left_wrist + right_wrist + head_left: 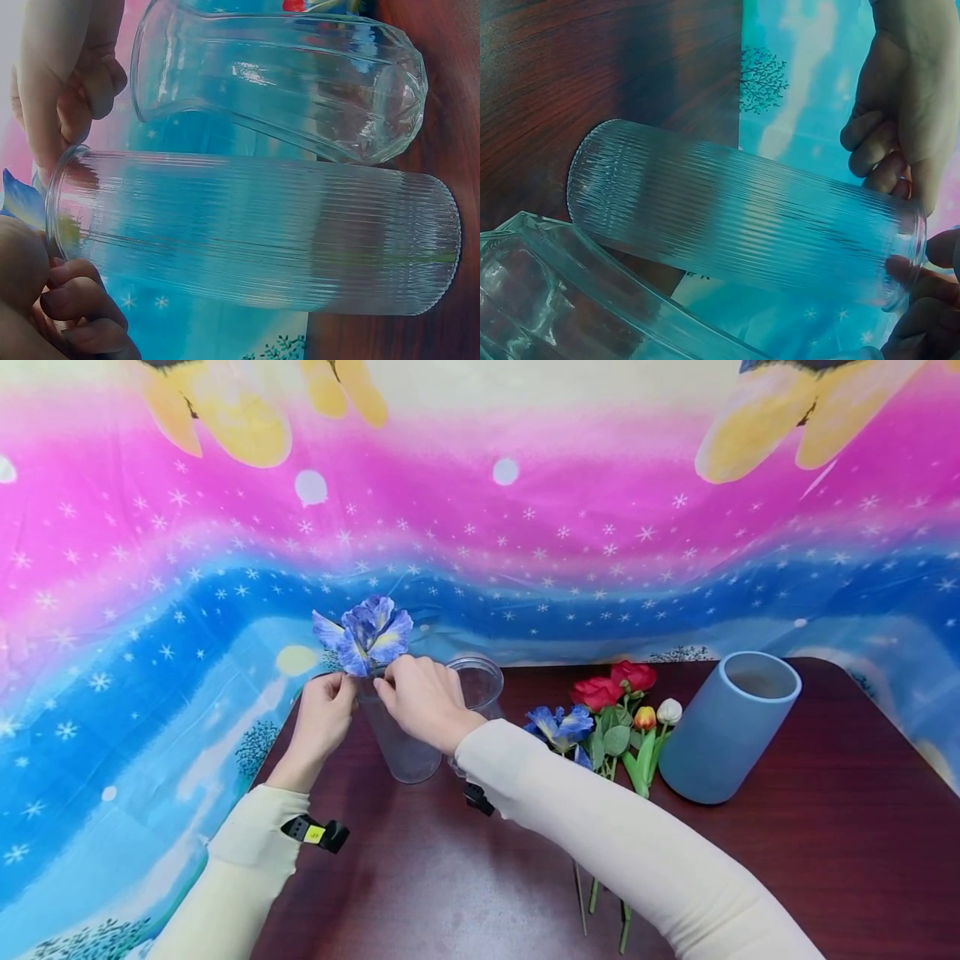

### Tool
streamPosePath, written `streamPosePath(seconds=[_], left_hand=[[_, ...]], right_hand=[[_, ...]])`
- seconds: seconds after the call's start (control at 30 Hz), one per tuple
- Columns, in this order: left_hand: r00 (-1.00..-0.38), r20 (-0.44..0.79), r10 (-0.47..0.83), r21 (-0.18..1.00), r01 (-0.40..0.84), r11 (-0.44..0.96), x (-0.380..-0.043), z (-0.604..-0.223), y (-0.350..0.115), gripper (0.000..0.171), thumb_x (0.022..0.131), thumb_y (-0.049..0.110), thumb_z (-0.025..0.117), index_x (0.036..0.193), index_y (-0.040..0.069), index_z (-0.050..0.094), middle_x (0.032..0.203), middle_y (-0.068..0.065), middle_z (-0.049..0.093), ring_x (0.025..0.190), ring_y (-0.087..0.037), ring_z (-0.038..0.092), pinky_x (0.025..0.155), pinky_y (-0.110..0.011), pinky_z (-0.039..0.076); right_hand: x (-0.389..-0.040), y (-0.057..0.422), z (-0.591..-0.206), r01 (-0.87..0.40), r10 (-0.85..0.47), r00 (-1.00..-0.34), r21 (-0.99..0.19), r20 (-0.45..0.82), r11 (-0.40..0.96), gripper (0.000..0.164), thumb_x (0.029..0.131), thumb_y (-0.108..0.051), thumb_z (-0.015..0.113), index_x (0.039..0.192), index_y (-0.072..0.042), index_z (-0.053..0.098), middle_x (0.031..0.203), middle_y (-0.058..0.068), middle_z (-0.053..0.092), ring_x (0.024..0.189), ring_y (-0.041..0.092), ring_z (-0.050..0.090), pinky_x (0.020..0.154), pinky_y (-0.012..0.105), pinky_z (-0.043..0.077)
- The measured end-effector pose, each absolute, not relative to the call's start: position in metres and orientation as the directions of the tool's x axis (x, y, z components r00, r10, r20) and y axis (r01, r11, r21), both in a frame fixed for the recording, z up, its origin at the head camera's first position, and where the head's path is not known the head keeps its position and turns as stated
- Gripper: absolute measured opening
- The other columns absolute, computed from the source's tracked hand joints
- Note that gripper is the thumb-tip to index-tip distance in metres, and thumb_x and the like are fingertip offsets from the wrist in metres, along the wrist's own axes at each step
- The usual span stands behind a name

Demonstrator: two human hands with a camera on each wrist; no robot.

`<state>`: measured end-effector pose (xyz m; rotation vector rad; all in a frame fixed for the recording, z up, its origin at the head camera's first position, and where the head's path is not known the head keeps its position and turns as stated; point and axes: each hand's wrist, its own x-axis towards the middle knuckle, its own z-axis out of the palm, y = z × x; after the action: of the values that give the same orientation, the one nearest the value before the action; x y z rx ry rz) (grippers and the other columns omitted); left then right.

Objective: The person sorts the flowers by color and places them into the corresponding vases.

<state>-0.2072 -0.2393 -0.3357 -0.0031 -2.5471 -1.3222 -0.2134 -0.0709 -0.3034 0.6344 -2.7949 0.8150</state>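
Observation:
A blue iris [367,631] stands with its bloom above the rim of a tall ribbed glass vase [255,232]. Its thin green stem [420,259] shows faintly through the glass near the base. My left hand [322,718] pinches the left side of the vase's rim, just under the petals, its other fingers curled. From the opposite side, my right hand [423,697] grips the rim between thumb and finger, as the right wrist view shows. The right hand hides part of the vase mouth in the head view.
A second, faceted clear glass vase [300,82] stands close on the right. Further right lie red roses [597,692], another blue iris [558,727] and tulips [645,718], beside a blue-grey vase [723,739]. A printed cloth [480,527] hangs behind the dark table [420,877].

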Motion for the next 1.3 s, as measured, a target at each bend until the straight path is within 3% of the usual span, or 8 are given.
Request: streamPosePath(seconds=[0.2, 0.63, 0.87, 1.1, 1.3], left_hand=[[-0.964, 0.23, -0.131, 0.804, 0.112, 0.584, -0.209, -0.337, -0.24, 0.039, 0.104, 0.015, 0.043, 0.07, 0.0, 0.054, 0.053, 0.007, 0.045, 0.045, -0.006, 0.036, 0.044, -0.025, 0.032], [-0.969, 0.21, -0.127, 0.814, 0.102, 0.571, -0.204, -0.333, -0.238, 0.044, 0.107, 0.027, 0.047, 0.071, 0.003, 0.053, 0.053, 0.007, 0.044, 0.045, -0.006, 0.04, 0.045, -0.026, 0.034], [-0.968, 0.215, -0.129, 0.81, 0.102, 0.578, -0.204, -0.334, -0.238, 0.045, 0.108, 0.026, 0.046, 0.07, 0.003, 0.053, 0.053, 0.008, 0.045, 0.046, -0.006, 0.041, 0.046, -0.025, 0.035], [-0.967, 0.215, -0.139, 0.826, 0.104, 0.554, -0.204, -0.336, -0.239, 0.044, 0.107, 0.026, 0.047, 0.071, 0.002, 0.052, 0.052, 0.006, 0.044, 0.046, -0.006, 0.041, 0.045, -0.025, 0.035], [-0.961, 0.227, -0.156, 0.825, 0.105, 0.556, -0.207, -0.339, -0.239, 0.041, 0.107, 0.02, 0.049, 0.071, 0.0, 0.053, 0.052, 0.009, 0.044, 0.048, -0.005, 0.041, 0.046, -0.023, 0.036]], right_hand=[[-0.211, -0.067, -0.302, -0.465, -0.36, -0.884, -0.49, 0.296, 0.737, 0.04, 0.101, -0.04, 0.058, 0.065, -0.023, 0.06, 0.051, -0.006, 0.042, 0.049, 0.013, 0.049, 0.044, 0.027, 0.032], [-0.199, -0.061, -0.291, -0.515, -0.383, -0.854, -0.474, 0.351, 0.714, 0.032, 0.1, -0.041, 0.06, 0.073, -0.025, 0.063, 0.053, -0.006, 0.049, 0.048, 0.011, 0.049, 0.041, 0.025, 0.034], [-0.191, -0.051, -0.283, -0.541, -0.401, -0.837, -0.448, 0.373, 0.712, 0.025, 0.101, -0.042, 0.059, 0.084, -0.026, 0.07, 0.059, -0.009, 0.056, 0.053, 0.009, 0.053, 0.043, 0.027, 0.041], [-0.183, -0.041, -0.277, -0.567, -0.423, -0.818, -0.433, 0.389, 0.701, 0.025, 0.101, -0.042, 0.058, 0.098, -0.023, 0.075, 0.063, -0.011, 0.057, 0.054, 0.009, 0.053, 0.041, 0.026, 0.038], [-0.179, -0.031, -0.279, -0.578, -0.423, -0.81, -0.432, 0.405, 0.693, 0.025, 0.101, -0.041, 0.059, 0.095, -0.023, 0.075, 0.063, -0.012, 0.058, 0.056, 0.006, 0.052, 0.043, 0.025, 0.039]])
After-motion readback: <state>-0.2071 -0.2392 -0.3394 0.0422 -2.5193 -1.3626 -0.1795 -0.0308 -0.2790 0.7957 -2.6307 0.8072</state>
